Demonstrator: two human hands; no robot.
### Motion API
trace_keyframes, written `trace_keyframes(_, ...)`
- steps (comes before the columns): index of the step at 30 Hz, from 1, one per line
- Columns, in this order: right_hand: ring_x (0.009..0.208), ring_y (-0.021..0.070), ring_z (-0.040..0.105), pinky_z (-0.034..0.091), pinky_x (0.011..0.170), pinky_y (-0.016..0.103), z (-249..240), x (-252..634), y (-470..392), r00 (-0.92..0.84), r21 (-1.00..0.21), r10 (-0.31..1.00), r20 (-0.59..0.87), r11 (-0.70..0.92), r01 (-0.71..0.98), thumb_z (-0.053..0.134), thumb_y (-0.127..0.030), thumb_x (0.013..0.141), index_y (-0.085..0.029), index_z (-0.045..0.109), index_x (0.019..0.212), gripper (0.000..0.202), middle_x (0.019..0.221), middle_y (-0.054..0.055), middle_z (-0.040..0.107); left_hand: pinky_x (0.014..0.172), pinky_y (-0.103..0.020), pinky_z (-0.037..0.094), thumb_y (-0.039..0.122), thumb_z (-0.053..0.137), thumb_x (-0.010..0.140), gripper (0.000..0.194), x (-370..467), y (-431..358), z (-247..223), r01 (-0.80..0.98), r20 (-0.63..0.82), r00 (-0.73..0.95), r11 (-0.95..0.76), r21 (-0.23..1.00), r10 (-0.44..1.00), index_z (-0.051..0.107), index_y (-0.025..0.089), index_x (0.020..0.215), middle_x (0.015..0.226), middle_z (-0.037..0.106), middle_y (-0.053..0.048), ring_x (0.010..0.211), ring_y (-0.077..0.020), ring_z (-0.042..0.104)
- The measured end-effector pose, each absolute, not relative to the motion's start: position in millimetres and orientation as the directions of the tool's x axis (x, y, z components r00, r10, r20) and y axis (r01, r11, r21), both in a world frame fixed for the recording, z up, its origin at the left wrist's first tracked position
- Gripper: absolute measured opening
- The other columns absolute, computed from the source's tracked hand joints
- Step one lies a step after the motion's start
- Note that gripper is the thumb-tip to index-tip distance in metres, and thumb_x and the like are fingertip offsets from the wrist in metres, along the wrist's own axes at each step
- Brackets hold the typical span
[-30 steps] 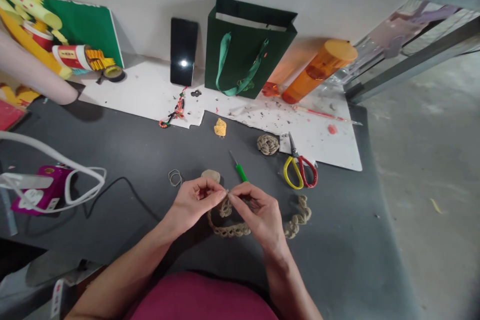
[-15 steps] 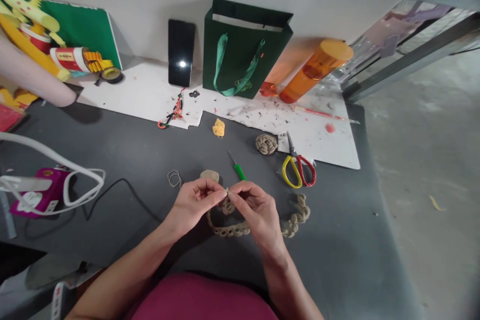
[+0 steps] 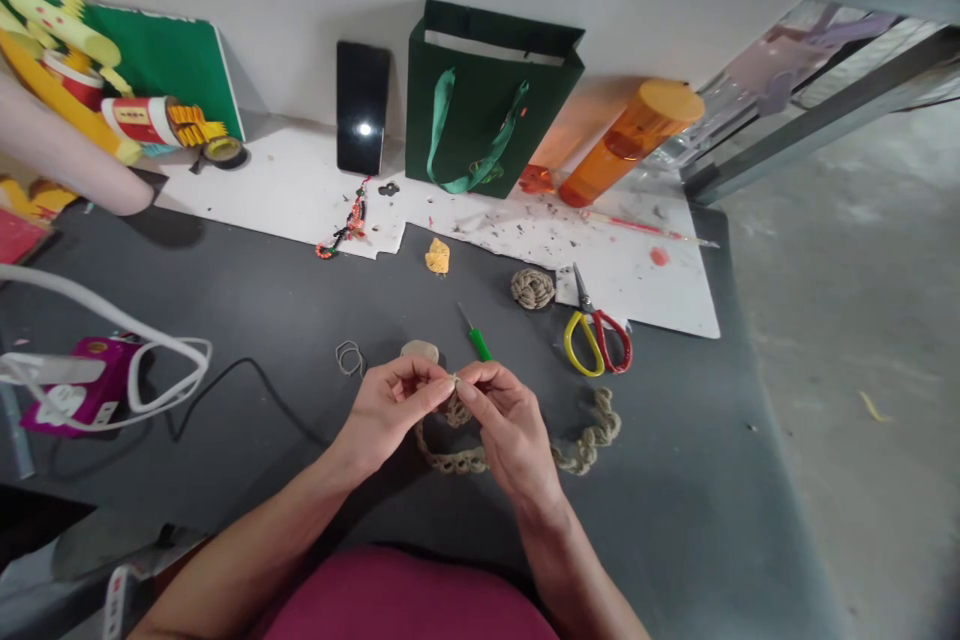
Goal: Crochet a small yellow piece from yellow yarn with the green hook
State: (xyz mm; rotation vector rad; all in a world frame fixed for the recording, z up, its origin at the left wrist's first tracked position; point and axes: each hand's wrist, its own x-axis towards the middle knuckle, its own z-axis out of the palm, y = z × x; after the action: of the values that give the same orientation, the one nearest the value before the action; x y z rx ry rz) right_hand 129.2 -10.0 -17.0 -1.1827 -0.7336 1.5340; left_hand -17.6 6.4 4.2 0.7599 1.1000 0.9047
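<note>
My left hand (image 3: 397, 405) and my right hand (image 3: 510, 420) meet fingertip to fingertip over the dark grey table, both pinching the end of a beige crocheted strip (image 3: 459, 461). The exact bit of yarn between the fingers is too small to make out. The strip curves below the hands, partly hidden by the right one, and its ruffled end (image 3: 592, 440) lies to the right. Just beyond the fingers are a green-handled crochet hook (image 3: 478, 342) and a pale roundish piece (image 3: 420, 351). A loose loop of thread (image 3: 349, 357) rests left of them.
Scissors (image 3: 598, 330) with yellow and red handles and a coiled crocheted rosette (image 3: 532, 289) lie right of the hook. Behind stand a dark green paper bag (image 3: 487, 110), a phone (image 3: 362, 110) and an orange bottle (image 3: 630, 142). A white cable (image 3: 97, 300) and purple box (image 3: 86, 390) are left.
My right hand has shifted very slightly left, with its fingers still against those of my left hand. The things on the table have stayed put.
</note>
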Motion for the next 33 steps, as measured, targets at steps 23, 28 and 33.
trace_keyframes(23, 0.065, 0.0133, 0.056, 0.046, 0.064, 0.027, -15.2, 126.0, -11.9, -0.106, -0.821, 0.93, -0.351, -0.36, -0.443, 0.085, -0.047, 0.074, -0.022, 0.068, 0.079, 0.031, 0.073, -0.002, 0.062, 0.059, -0.026, 0.037, 0.052, 0.078, 0.078, 0.037, -20.4, 5.8, 7.4, -0.253, -0.321, 0.29, 0.396, 0.883, 0.902, 0.066, 0.017, 0.074, 0.066, 0.054, 0.002, 0.062, -0.0103, 0.046)
trace_keyframes(28, 0.065, 0.013, 0.054, 0.045, 0.064, 0.027, -16.9, 126.9, -10.9, -0.116, -0.813, 0.927, -0.355, -0.368, -0.451, 0.086, -0.05, 0.072, -0.022, 0.067, 0.077, 0.034, 0.074, -0.002, 0.061, 0.06, -0.026, 0.038, 0.051, 0.078, 0.079, 0.037, -21.2, 6.6, 7.8, -0.263, -0.312, 0.334, 0.406, 0.875, 0.889, 0.064, 0.018, 0.071, 0.065, 0.052, 0.003, 0.061, -0.0101, 0.044)
trace_keyframes(33, 0.064, 0.0124, 0.052, 0.046, 0.063, 0.026, -18.9, 125.7, -13.1, -0.094, -0.845, 0.942, -0.321, -0.33, -0.421, 0.083, -0.052, 0.075, -0.021, 0.066, 0.077, 0.035, 0.073, -0.003, 0.057, 0.059, -0.026, 0.037, 0.051, 0.078, 0.077, 0.038, -21.0, 7.7, 5.7, -0.291, -0.306, 0.378, 0.426, 0.857, 0.874, 0.063, 0.017, 0.069, 0.063, 0.049, 0.004, 0.058, -0.0096, 0.042)
